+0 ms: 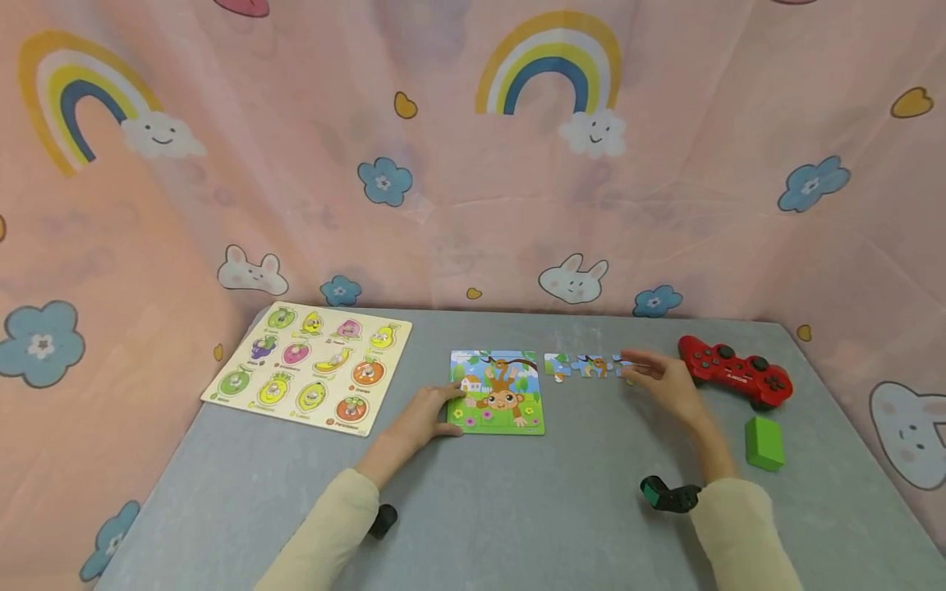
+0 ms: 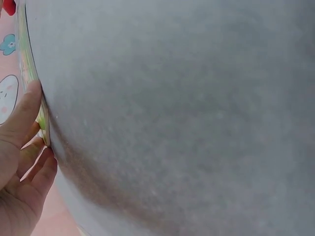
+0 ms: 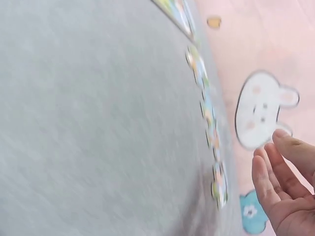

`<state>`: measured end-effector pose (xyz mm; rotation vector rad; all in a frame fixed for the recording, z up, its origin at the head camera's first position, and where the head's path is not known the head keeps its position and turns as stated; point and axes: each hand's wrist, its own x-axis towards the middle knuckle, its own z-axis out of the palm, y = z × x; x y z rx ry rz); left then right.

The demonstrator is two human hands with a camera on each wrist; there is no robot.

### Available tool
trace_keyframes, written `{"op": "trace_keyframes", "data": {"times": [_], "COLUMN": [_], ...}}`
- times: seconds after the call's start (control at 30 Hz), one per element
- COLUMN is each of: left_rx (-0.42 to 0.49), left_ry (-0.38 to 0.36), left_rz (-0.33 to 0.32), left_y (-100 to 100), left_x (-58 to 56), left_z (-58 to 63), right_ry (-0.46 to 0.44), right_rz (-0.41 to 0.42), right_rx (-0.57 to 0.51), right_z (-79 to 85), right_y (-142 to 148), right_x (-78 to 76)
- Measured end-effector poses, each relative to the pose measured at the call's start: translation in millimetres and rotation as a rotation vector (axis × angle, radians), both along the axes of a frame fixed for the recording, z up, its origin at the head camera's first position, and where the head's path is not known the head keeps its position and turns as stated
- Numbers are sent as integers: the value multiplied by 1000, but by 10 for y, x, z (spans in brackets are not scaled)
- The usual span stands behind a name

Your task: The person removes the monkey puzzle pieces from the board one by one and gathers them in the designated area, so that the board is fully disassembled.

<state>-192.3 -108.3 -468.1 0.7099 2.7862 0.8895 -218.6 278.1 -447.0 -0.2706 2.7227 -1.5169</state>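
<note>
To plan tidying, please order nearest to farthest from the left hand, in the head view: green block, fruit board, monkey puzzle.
1. Monkey puzzle, just right of the left hand
2. Fruit board, on the hand's left
3. Green block, far right

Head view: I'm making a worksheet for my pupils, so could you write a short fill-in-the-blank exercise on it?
1. The left hand touches a puzzle board picturing a ____.
2. The right hand is beside loose puzzle pieces that lie to the ____ of that board.
3. The game controller is coloured ____.
4. The small block near the controller is coloured ____.

Missing words: monkey; right; red; green.
</note>
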Motion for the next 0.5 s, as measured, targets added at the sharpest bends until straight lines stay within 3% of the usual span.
{"op": "trace_keyframes", "data": {"times": [0.17, 0.33, 0.5], "left_rx": [28, 38, 30], "left_ry": [67, 135, 105], "left_rz": [-32, -83, -75], "left_y": [-33, -39, -8], "left_x": [33, 72, 82], "left_z": [-2, -1, -25], "right_ry": [12, -34, -61], "right_rz": [32, 45, 91], "right_rx": [-24, -58, -193], "right_z": [0, 14, 58], "right_y": [-201, -396, -617], "right_x": [118, 254, 364]}}
